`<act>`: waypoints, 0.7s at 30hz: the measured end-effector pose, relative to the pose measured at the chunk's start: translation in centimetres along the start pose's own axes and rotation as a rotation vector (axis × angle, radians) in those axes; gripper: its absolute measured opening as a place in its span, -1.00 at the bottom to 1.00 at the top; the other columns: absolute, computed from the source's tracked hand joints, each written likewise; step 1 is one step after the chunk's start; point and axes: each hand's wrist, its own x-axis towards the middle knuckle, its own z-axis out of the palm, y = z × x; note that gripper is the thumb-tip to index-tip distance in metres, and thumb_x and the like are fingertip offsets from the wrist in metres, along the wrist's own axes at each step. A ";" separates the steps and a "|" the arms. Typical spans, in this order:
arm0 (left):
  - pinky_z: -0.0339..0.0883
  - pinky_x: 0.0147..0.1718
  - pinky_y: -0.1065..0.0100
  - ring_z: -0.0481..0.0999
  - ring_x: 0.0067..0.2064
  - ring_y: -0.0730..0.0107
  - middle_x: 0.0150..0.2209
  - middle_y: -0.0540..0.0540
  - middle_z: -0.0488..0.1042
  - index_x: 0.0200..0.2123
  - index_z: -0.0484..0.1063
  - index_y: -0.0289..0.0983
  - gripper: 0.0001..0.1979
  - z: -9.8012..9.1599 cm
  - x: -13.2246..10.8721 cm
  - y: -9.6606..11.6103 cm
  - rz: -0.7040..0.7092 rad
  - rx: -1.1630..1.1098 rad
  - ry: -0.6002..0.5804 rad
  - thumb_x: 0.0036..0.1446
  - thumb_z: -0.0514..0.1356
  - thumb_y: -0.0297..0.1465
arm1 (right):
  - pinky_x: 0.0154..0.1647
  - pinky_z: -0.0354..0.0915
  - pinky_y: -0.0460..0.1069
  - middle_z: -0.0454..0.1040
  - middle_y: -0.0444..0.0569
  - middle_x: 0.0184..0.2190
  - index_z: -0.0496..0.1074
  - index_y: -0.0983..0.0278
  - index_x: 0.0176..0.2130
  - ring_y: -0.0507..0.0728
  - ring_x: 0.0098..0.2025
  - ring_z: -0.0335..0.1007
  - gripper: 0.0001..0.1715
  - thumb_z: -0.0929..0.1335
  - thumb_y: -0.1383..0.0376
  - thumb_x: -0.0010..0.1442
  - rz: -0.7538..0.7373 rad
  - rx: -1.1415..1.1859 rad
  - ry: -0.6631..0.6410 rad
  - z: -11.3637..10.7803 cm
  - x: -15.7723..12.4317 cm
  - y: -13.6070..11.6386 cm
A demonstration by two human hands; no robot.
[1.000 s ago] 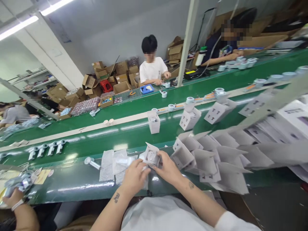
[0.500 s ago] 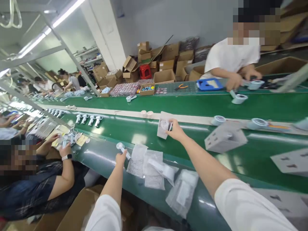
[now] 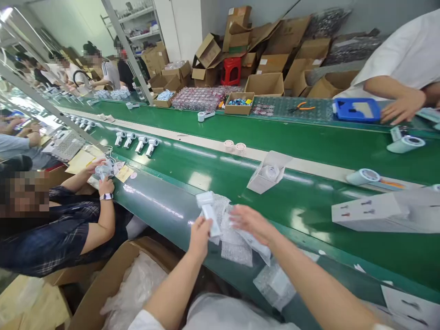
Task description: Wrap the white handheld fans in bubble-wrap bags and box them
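Note:
A pale blue handheld fan (image 3: 209, 214) is gripped by its handle in my left hand (image 3: 200, 237), above the near edge of the bench. My right hand (image 3: 253, 223) is just right of it, fingers stretched out, with nothing in them. Beneath my hands lie clear bubble-wrap bags (image 3: 236, 253), partly hidden by the fan and my right hand. Closer to me, under my right forearm, another bubble-wrap bag (image 3: 275, 285) has a pale item inside. On the green belt stands an open white box (image 3: 257, 182) with a round white piece inside.
At left, a co-worker (image 3: 85, 229) handles parts at the bench. Several fans (image 3: 140, 145) stand on the belt. White boxes (image 3: 369, 211) sit at right, and across the belt a person's hand (image 3: 402, 107) is beside a blue tray (image 3: 357, 110). A carton (image 3: 92, 293) of plastic bags is below left.
My right hand has let go of the white box and come back toward the fan. My left hand has raised the fan and brought it right. The camera view has turned and dipped.

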 end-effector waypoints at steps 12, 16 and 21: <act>0.28 -0.04 0.10 0.42 -0.05 0.13 -0.15 -0.22 0.50 -0.25 0.49 -0.29 -0.78 -7.6 5.6 -4.6 0.617 1.286 -0.516 0.09 0.09 -0.59 | -0.44 0.45 -0.03 0.47 -0.08 -0.41 0.38 0.28 -0.20 0.08 -0.36 0.46 -0.51 0.53 0.19 -0.12 0.263 0.401 -0.174 0.8 -5.9 5.7; 0.32 -0.12 0.21 0.46 -0.17 0.23 -0.28 -0.20 0.51 -0.30 0.50 -0.31 -0.78 -7.0 4.9 -4.1 0.615 1.228 -0.474 0.18 0.04 -0.52 | -0.50 0.43 -0.03 0.47 -0.05 -0.33 0.31 0.27 -0.08 0.13 -0.35 0.48 -0.31 0.55 0.23 -0.20 0.376 0.397 -0.348 2.8 -7.1 7.6; 0.30 -0.33 0.39 0.45 -0.37 0.39 -0.43 -0.06 0.51 -0.42 0.52 -0.29 -0.84 -7.1 0.6 -1.9 0.517 0.798 -0.527 0.09 0.12 -0.47 | -0.53 0.42 -0.04 0.49 -0.07 -0.35 0.14 0.19 0.11 0.13 -0.39 0.49 -0.06 0.54 0.24 -0.20 0.362 0.426 -0.431 5.4 -6.1 7.3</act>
